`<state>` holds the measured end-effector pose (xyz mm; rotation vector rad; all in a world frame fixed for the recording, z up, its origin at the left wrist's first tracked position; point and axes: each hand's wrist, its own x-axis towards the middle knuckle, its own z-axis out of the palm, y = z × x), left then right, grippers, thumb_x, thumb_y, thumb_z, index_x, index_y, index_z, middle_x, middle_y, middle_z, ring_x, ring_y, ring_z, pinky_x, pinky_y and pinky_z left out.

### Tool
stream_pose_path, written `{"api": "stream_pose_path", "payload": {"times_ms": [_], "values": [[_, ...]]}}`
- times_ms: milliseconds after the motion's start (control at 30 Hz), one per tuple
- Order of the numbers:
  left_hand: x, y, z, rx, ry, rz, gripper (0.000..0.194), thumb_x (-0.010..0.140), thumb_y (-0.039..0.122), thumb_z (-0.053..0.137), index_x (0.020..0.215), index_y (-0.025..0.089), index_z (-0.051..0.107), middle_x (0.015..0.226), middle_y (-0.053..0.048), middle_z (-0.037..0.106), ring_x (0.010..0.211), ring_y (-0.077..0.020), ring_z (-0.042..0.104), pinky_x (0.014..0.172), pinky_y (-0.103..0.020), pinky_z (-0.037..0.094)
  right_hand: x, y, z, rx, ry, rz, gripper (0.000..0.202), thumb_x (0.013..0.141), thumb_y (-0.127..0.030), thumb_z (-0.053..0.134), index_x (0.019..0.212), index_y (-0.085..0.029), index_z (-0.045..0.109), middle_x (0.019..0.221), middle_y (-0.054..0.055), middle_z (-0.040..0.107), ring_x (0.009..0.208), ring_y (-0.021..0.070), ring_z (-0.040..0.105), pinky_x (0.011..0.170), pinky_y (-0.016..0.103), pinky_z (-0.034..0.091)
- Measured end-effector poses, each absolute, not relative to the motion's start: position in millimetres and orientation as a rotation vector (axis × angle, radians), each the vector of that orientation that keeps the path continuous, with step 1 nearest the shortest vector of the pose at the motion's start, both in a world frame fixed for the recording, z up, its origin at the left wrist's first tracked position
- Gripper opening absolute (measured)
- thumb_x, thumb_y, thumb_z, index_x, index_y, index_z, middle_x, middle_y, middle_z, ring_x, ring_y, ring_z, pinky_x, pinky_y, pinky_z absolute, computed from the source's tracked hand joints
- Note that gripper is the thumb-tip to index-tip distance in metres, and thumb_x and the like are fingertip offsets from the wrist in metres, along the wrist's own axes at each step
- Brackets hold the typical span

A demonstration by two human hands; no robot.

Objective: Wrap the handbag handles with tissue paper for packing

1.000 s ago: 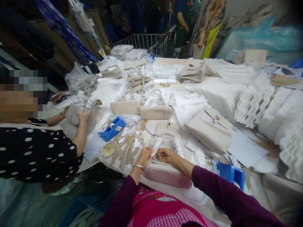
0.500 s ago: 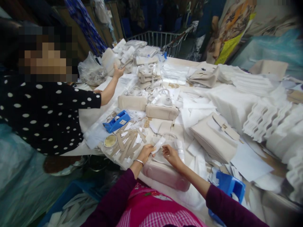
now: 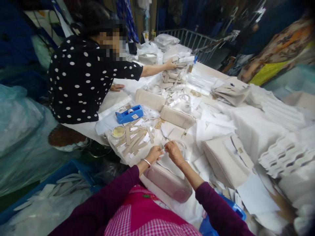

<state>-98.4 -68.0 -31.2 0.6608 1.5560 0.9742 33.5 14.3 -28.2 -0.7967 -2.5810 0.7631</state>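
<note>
Co-worker's hand (image 3: 170,64) now at bag stack (image 3: 173,76), was further left before. Right hand (image 3: 173,152) has closed in on left hand (image 3: 155,154); both pinch white wrap on handle of the near bag (image 3: 167,182). Bag on table (image 3: 204,70), blue tape dispenser (image 3: 129,114) beyond it, to its left.

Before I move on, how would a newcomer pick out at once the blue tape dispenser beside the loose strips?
On the worktable, find the heap of beige and white strips by the left hand. The blue tape dispenser lies just beyond it, near a round yellowish-topped container. Unlike the blue object partly hidden by the right sleeve, it sits in full view, a white label on its side.
</note>
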Motion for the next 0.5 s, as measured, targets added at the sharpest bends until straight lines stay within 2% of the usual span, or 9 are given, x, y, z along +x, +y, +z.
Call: {"api": "stream_pose_path", "payload": {"times_ms": [133, 333, 400, 500], "values": [[-99.4, -70.3, -29.8, 0.712, 1.520, 0.993, 0.019, 0.072, 0.024, 0.060, 0.061, 0.017, 0.047, 0.042, 0.008, 0.043, 0.034, -0.0065, 0.039, 0.037, -0.020, 0.025, 28.9, 23.5, -28.8, -0.845, -2.662, 0.827, 0.016, 0.072, -0.002, 0.051, 0.069, -0.017, 0.053, 0.072, 0.004, 0.057, 0.076, 0.0179, 0.046, 0.072, 0.029, 0.037], [-98.6, -70.2, -27.5, 0.764, 1.580, 1.020, 0.030, 0.071, 0.036, 0.062, 0.055, 0.017, 0.045, 0.036, 0.008, 0.037, 0.032, -0.0072, 0.037, 0.036, -0.020, 0.023, 19.4, 29.5, -23.0, -0.975, -2.672, 0.999, 0.017, 0.065, 0.001, 0.050, 0.065, -0.016, 0.052, 0.068, 0.002, 0.055, 0.070, 0.0142, 0.047, 0.063, 0.024, 0.035], [-98.5, -69.3, -31.4, 0.755, 1.568, 1.029, 0.030, 0.069, 0.035, 0.064, 0.053, 0.017, 0.046, 0.037, 0.008, 0.038, 0.031, -0.0072, 0.038, 0.036, -0.020, 0.022, 15.7, 33.3, -22.3, -0.998, -2.667, 1.081, 0.018, 0.063, 0.000, 0.052, 0.071, -0.016, 0.054, 0.066, -0.001, 0.054, 0.063, 0.0114, 0.048, 0.057, 0.021, 0.034], [-99.7, -68.8, -37.3, 0.742, 1.537, 1.016, 0.028, 0.067, 0.034, 0.066, 0.054, 0.015, 0.050, 0.036, 0.006, 0.042, 0.031, -0.0083, 0.041, 0.037, -0.021, 0.023, 8.6, 44.5, -21.1, -1.029, -2.685, 1.315, 0.032, 0.058, -0.002, 0.060, 0.087, -0.018, 0.057, 0.063, -0.006, 0.054, 0.055, 0.0083, 0.048, 0.052, 0.018, 0.034]]}}
